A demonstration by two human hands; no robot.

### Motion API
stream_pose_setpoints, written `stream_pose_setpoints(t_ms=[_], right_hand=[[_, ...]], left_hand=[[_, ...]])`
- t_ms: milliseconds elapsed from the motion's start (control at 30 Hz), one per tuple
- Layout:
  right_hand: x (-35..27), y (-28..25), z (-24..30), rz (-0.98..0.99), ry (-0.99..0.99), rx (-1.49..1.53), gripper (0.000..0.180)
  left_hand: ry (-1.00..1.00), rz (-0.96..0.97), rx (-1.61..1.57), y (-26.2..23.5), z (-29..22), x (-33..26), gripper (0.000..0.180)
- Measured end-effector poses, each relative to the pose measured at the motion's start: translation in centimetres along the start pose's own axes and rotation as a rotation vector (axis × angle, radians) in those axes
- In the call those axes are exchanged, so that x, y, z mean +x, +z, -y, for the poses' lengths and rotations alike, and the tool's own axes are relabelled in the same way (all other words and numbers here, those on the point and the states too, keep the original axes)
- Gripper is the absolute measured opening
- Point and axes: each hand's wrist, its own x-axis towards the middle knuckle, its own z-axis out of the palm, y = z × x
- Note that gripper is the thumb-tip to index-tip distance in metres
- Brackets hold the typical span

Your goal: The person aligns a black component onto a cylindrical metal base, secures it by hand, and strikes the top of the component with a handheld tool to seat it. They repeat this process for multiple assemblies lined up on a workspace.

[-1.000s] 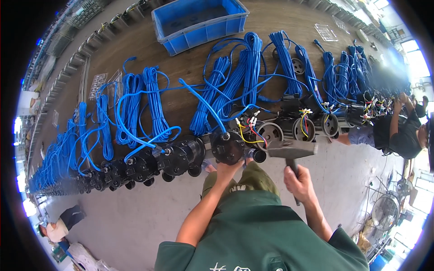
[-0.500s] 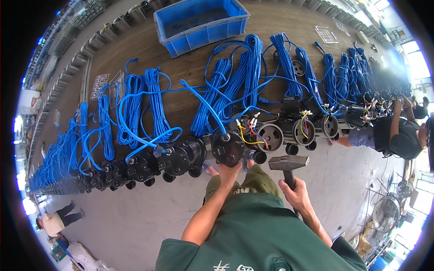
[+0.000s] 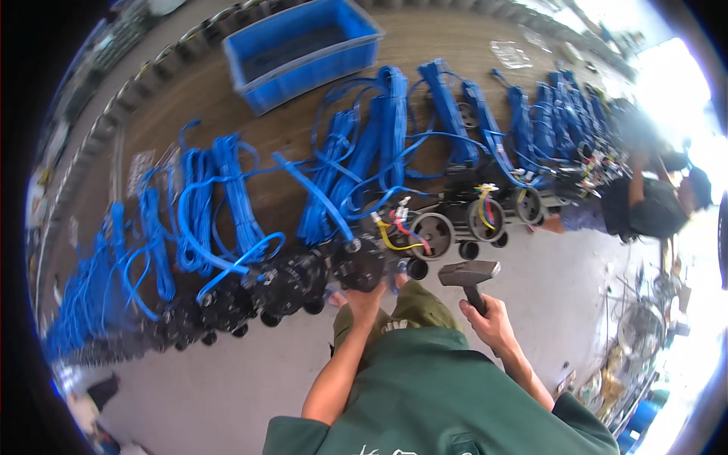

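The left hand (image 3: pixel 366 297) grasps a black, round metal pump body (image 3: pixel 358 263) at the wooden tabletop (image 3: pixel 425 38) edge; it looks heavy and rigid. Just right of it, the right hand (image 3: pixel 493 322) clenches a dark steel-headed hammer (image 3: pixel 470 274) by its handle.

A blue plastic crate (image 3: pixel 303 49) sits at the far edge of the wooden bench (image 3: pixel 447 34). Blue cable coils (image 3: pixel 220 197) lie in rows across it. Far right, another person (image 3: pixel 644 208) leans at the bench.
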Motion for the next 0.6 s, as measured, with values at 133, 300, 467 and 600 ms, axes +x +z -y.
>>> stream_pose_setpoints(t_ms=[133,300,467,600], right_hand=[[-0.2,-3.1,0.1,-0.267,-0.096,-0.093,0.034],[3.7,-12.1,-2.9,-0.619,-0.316,-0.319,0.030],[11.4,-19.7,-3.0,-0.681,-0.528,-0.600,0.043],[15.6,-22.4,-5.5,-0.452,-0.598,-0.595,0.044]], left_hand=[[0.139,-0.057,0.267,0.4,7.7,2.5,0.044],[0.029,0.399,0.701,-3.9,-3.8,-0.3,0.033],[0.247,0.369,0.362,0.2,-18.7,-8.3,0.025],[0.624,0.149,0.511,4.6,-25.5,-7.1,0.023]])
